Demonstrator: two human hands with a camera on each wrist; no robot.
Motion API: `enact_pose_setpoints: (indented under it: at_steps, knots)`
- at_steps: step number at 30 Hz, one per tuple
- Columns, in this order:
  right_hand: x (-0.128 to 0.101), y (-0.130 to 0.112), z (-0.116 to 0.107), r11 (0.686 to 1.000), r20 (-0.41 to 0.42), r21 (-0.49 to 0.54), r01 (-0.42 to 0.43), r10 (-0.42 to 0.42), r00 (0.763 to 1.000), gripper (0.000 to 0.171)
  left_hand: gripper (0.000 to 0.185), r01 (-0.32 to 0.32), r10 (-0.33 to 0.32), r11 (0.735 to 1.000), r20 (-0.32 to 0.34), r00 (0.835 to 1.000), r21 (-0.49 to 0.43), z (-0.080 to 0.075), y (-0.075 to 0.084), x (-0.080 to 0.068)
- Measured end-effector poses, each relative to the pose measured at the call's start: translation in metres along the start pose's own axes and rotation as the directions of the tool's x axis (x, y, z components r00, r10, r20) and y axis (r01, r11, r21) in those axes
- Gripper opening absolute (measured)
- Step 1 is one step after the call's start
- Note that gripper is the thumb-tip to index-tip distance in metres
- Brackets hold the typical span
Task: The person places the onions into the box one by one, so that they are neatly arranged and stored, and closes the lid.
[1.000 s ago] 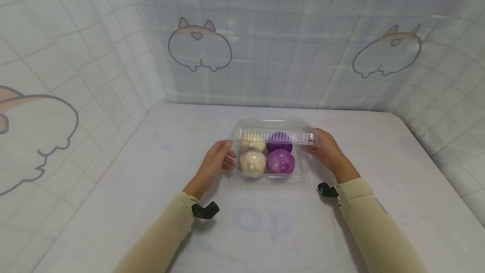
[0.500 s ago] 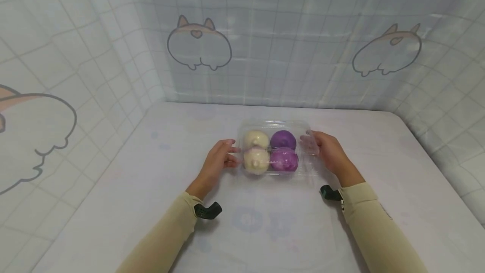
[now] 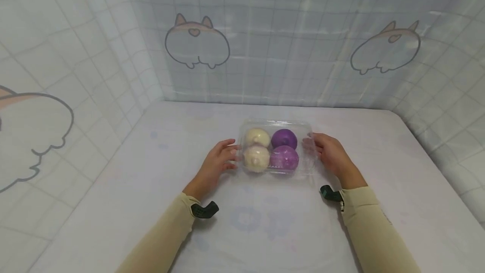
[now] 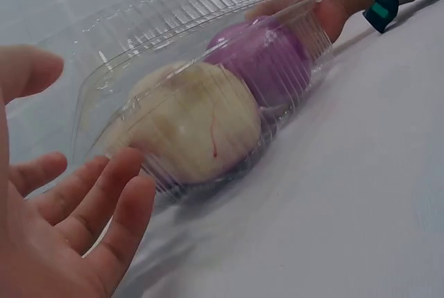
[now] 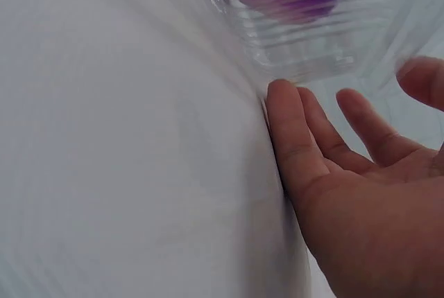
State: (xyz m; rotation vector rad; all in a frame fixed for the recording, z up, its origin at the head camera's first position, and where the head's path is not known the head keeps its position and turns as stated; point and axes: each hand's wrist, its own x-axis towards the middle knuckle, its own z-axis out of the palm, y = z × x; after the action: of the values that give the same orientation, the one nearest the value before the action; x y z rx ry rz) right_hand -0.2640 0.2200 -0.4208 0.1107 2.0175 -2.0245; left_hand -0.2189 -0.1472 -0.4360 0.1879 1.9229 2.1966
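A clear plastic clamshell box (image 3: 278, 124) sits on the table with its lid down. Through the plastic I see two whitish onions (image 3: 256, 159) on the left and two purple onions (image 3: 284, 158) on the right. At the box's left end, my left hand (image 3: 215, 164) has its fingers spread and loosely bent, fingertips right at the wall. My right hand (image 3: 333, 153) is at the opposite end with fingers extended. In the right wrist view, those fingertips (image 5: 283, 93) lie low by the ribbed wall and the thumb is held apart.
A white cloth with faint print covers the table (image 3: 265, 231). Behind it hangs a grid-patterned curtain (image 3: 280, 54) with cartoon corgi drawings, continuing along both sides. Each wrist wears a dark camera mount (image 3: 205, 210) over a beige sleeve (image 3: 163, 235).
The box's lid has come down from partly raised to lying over the onions. The box has shifted slightly right, and my right hand has loosened from the lid to the box's end.
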Motion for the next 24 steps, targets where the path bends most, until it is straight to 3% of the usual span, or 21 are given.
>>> enact_pose_setpoints:
  at_steps: [9, 18, 24]
  knots:
    - [-0.0009, 0.006, -0.0053, 0.998, 0.011, 0.05, 0.037, -0.037, 0.999, 0.058, 0.052, 0.07, -0.071, 0.996, 0.006, 0.997, 0.052, 0.0005, -0.0031, -0.0008]
    - [-0.0053, 0.0085, -0.0096, 0.998, -0.013, 0.057, 0.024, -0.023, 1.0, 0.059, 0.057, 0.086, -0.094, 0.992, 0.088, 0.992, 0.092, -0.0023, -0.0057, -0.0031]
    - [-0.008, 0.0052, -0.0088, 0.998, 0.002, 0.065, 0.017, -0.017, 1.0, 0.061, 0.055, 0.089, -0.098, 0.991, 0.094, 0.991, 0.098, -0.0039, -0.0067, -0.0056]
